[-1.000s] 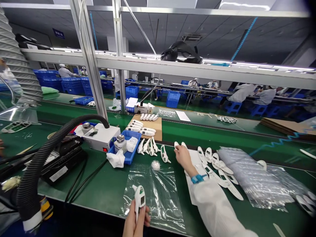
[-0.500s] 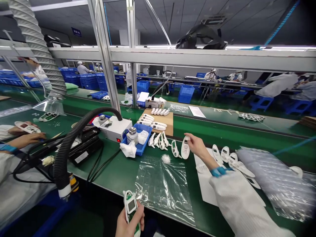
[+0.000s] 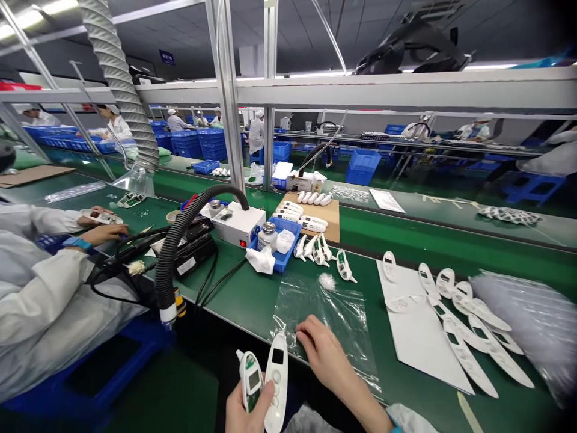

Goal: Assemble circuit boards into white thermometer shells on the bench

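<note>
Left hand (image 3: 244, 420) pinched 1 circuit-board thermometer half (image 3: 249, 373) and 1 white front cover (image 3: 276, 382) near the bench edge (image 3: 243, 317).
Likely side by side so both windows showed. Right hand (image 3: 322, 352): empty, loosely curled beside 1 clear bag (image 3: 349, 319). 5 white thermometers (image 3: 313, 198) lined the cardboard's (image 3: 332, 219) back row, probably for easy counting.

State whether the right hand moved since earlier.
Yes: against the clear bag, the right hand moved left and nearer the person, from beyond its far right corner to over it.
</note>
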The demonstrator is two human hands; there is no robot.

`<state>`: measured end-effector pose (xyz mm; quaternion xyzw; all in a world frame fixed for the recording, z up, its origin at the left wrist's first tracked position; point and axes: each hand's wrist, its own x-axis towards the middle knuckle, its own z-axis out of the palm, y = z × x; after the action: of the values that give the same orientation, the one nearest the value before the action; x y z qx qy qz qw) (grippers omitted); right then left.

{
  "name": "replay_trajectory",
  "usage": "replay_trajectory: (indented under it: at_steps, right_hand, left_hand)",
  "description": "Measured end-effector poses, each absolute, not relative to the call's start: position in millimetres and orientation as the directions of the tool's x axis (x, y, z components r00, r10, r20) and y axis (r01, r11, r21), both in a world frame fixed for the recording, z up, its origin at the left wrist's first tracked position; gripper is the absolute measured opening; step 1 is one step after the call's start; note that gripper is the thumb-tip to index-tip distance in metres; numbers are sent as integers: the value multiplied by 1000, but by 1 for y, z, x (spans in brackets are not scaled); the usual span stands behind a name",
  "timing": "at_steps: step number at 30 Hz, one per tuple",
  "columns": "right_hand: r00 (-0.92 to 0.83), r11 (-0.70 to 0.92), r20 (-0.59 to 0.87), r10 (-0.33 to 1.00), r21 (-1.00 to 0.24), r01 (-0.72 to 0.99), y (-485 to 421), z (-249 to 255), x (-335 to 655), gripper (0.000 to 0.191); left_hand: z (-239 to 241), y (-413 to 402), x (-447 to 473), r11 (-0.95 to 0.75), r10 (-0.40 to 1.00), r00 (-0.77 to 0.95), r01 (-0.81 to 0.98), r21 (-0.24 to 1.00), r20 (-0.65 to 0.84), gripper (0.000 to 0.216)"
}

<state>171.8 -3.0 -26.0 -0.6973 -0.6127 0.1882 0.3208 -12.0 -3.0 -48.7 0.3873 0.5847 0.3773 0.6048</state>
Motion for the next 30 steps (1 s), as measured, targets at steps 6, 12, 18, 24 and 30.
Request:
replay_trajectory:
  at_steps: [6, 12, 18, 24, 30]
  right_hand:
    - [297, -182, 110, 949, -579, 795, 1, -43, 158, 17]
    - [297, -61, 206, 933, -721, 690, -11, -43, 152, 25]
    - [292, -15, 146, 945, -874, 485, -20, -19, 146, 28]
    - [199, -37, 88, 976, -834, 551, -22, -7, 141, 28]
    - [208, -80, 48, 977, -821, 565, -22, -13, 144, 28]
  left_hand:
    - [-59, -3, -18, 438, 897, -27, -74, 896, -441, 63]
    - [-60, -4, -15, 445, 893, -27, -104, 889, -450, 63]
    - [-53, -8, -10, 404, 914, 0, -94, 910, -406, 58]
    - [-47, -12, -1, 336, 942, 18, -70, 939, -336, 57]
    - [-42, -14, 3, 325, 946, 22, -63, 944, -324, 53]
